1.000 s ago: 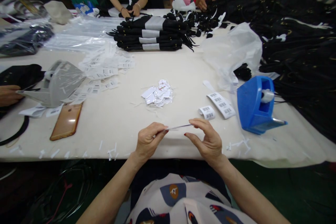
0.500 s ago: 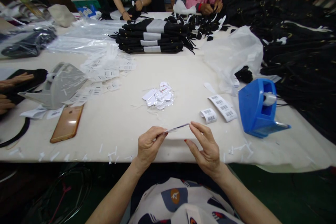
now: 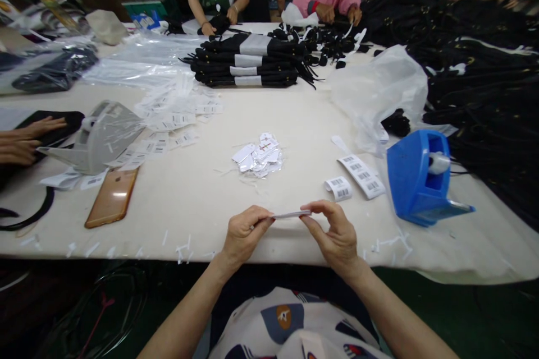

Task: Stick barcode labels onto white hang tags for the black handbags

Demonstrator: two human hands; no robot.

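Observation:
Between both hands, just above the front of the table, a thin white paper strip [image 3: 288,215] is stretched level and seen edge-on; its print is hidden. My left hand [image 3: 245,236] pinches its left end between thumb and fingers. At the other end, my right hand [image 3: 336,236] grips it between thumb and fingertips. Beyond the hands lies a small pile of white hang tags [image 3: 261,156] with loose strings. To the right of it are a short curled piece of barcode stickers [image 3: 338,188] and a longer barcode sticker strip [image 3: 362,175].
A blue tape dispenser [image 3: 415,179] stands at right, a grey one [image 3: 95,140] at left beside a gold phone [image 3: 113,196]. Stacked black bundles [image 3: 248,61], barcode labels [image 3: 177,118] and a plastic bag [image 3: 383,90] lie farther back. Co-workers' hands [image 3: 25,137] work at left and across the table.
My right thumb has closed up against the strip, which was held only by the fingertips above. The strip now lies more level. The view has shifted slightly.

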